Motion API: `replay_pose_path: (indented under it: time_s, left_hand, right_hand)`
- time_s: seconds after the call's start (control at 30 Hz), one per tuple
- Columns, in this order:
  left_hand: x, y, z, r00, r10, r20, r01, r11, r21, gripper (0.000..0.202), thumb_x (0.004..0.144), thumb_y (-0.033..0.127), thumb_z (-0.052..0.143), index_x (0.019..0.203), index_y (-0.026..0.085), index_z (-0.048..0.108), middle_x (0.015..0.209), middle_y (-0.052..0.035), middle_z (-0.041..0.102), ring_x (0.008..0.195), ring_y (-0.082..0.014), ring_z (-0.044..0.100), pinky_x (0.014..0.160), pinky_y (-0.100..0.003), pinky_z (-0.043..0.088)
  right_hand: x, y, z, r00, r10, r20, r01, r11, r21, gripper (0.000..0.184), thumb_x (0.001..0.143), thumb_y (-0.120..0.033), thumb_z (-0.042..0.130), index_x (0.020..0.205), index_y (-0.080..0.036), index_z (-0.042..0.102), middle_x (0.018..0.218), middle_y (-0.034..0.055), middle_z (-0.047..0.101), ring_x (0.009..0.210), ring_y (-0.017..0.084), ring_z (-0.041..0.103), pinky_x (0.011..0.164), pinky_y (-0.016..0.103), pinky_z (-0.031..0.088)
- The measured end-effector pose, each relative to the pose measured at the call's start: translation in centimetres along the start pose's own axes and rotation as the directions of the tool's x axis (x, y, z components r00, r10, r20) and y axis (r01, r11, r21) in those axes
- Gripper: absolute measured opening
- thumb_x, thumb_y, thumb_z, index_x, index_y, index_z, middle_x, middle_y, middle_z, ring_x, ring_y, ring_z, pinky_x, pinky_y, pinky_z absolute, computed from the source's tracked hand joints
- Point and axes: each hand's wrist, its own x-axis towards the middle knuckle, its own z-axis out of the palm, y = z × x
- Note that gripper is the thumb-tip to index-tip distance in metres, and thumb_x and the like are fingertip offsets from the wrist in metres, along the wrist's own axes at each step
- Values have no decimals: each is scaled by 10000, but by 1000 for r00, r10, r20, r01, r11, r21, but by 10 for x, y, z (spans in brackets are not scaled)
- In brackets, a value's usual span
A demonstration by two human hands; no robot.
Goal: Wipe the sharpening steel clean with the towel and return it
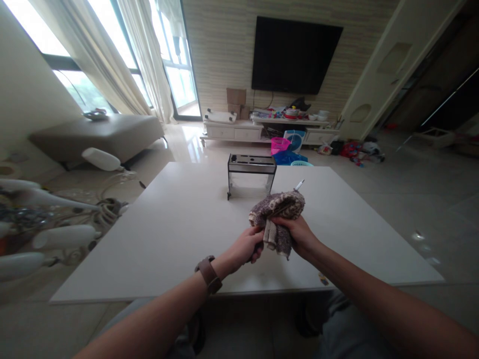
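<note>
My right hand (pixel 297 233) is closed around a brownish fluffy cloth (pixel 279 209), held a little above the white table (pixel 179 234). The cloth is wrapped round a slim tool whose shiny tip (pixel 298 185) pokes out at the top right. My left hand (pixel 247 245) is closed on the dark handle end of that tool, just under the cloth; I cannot make out what the tool is. A brown watch strap sits on my left wrist. Behind my hands stands a small metal and glass slotted rack (pixel 251 174) on the table.
A grey bench (pixel 101 134) stands at the left by the windows. White chandelier-like lamps (pixel 48 234) lie at the far left. A TV (pixel 294 54) hangs above a white cabinet (pixel 262 130) with clutter. A pink basket (pixel 280 144) and toys lie on the floor.
</note>
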Motion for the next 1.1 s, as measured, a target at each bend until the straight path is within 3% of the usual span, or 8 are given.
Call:
replay_pose_path:
  time_s: [1.1]
  left_hand:
    - [1,-2,0,1000,-4,1,4,1000,-9,310,819,480,586,951,208,516,499,84,442,356,-74,352,334,-170,273]
  right_hand:
    - [-1,0,3,999,47,-23,-46,999,25,430,527,-202,859,927,-142,711,896,98,775,752,250,708,705,366,568]
